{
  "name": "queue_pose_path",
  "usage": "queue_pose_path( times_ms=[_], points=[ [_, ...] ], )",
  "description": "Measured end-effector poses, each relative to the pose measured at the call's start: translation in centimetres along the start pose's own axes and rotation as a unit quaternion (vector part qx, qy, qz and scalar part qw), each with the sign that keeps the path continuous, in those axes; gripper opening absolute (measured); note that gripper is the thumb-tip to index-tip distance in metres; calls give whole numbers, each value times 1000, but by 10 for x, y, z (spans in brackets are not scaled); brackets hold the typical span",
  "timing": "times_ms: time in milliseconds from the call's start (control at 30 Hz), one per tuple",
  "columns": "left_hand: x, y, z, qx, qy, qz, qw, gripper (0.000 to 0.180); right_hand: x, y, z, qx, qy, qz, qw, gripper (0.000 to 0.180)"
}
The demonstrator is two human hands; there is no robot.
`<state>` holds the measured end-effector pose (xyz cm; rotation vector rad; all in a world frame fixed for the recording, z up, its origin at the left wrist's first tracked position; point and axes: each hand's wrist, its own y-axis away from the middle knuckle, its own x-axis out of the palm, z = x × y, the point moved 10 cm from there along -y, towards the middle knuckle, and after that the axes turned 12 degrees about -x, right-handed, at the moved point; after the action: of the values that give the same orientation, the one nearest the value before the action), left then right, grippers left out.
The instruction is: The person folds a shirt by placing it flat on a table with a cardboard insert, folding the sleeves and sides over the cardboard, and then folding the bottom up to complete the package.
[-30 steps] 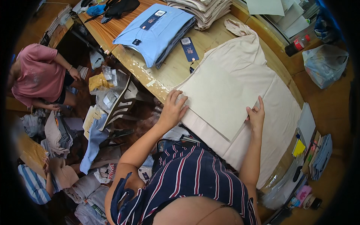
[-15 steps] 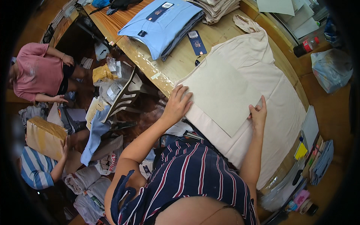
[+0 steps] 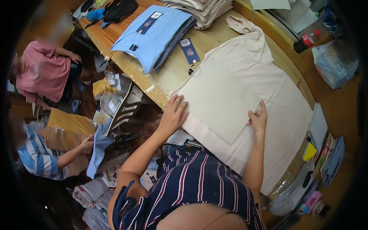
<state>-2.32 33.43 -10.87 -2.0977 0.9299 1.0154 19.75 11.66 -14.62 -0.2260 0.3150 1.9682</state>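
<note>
A cream garment (image 3: 283,126), apparently a shirt, lies spread on the wooden table, one sleeve reaching toward the far side. On it rests a pale grey cardboard sheet (image 3: 222,96), set at a slant. My left hand (image 3: 173,118) lies with fingers stretched over the garment's near-left edge, by the sheet's left corner. At the sheet's right edge, my right hand (image 3: 258,120) has its index finger extended and its thumb and other fingers bent against the board. A dark blue hang tag (image 3: 189,51) lies beside the garment, near a small black piece (image 3: 191,71).
Folded light blue shirts (image 3: 153,34) and a cream stack (image 3: 205,11) occupy the table's far part. A cola bottle (image 3: 306,40) and plastic bag (image 3: 334,65) sit at right. Two people are at left, one holding a taped carton (image 3: 69,130) near a chair (image 3: 124,109).
My hands and the cardboard sheet hold nearly the same places on the garment. The view has shifted slightly. At left, the person with the carton has moved it rightward.
</note>
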Motion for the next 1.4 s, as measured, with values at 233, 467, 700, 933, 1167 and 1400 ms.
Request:
queue_pose_path(
  times_ms=[233, 467, 700, 933, 1167, 1400],
  points=[
    [0, -6, -7, 0, -33, 28, 999, 36, -30, 0, 14, -5, 92, -21, 996, 59],
    [-6, -94, -40, 35, -6, -55, 998, 26, -320, -75, -58, -20, 371, -296, 880, 28],
    [148, -310, -44, -142, 117, -31, 982, 24, -348, -169, -61, -229, 396, -98, 884, 38],
    [189, -343, -69, -276, -49, 31, 959, 24, -388, -206, -104, -113, 491, -57, 862, 31],
    [178, -323, -117, -176, 304, 237, 906, 32, -426, -140, -93, -6, 509, -45, 860, 29],
    [45, -276, -113, 115, 229, 270, 928, 19, -420, 19, 46, -222, 524, -152, 808, 25]
  ],
)
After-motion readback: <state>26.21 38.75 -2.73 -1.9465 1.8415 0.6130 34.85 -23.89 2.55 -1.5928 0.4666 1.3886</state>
